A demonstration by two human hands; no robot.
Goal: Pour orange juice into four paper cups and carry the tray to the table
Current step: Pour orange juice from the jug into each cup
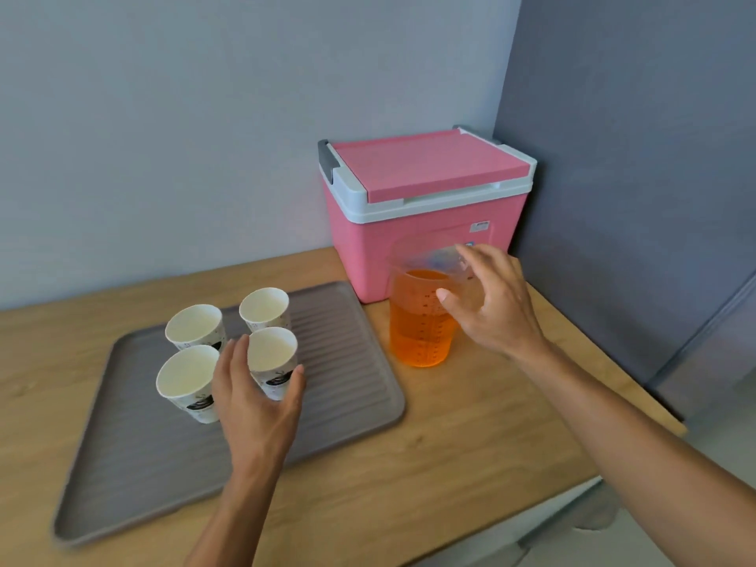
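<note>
left hand (257, 399) gripping a paper cup (272, 354) on grey tray (347, 362), right hand (495, 308) spread open at juice jug (421, 333), pink cooler (425, 223) behind

Pink cooler (425, 239) with white rim and grey latches at upper right; orange juice in clear jug (423, 317); four white cups (229, 354) with black print on grey ribbed tray (347, 362); light wood-grain worktop (450, 444).

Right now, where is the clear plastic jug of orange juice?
In the head view, the jug stands on the wooden counter, just right of the grey ribbed tray and in front of the pink cooler box, beside the right hand.
</note>
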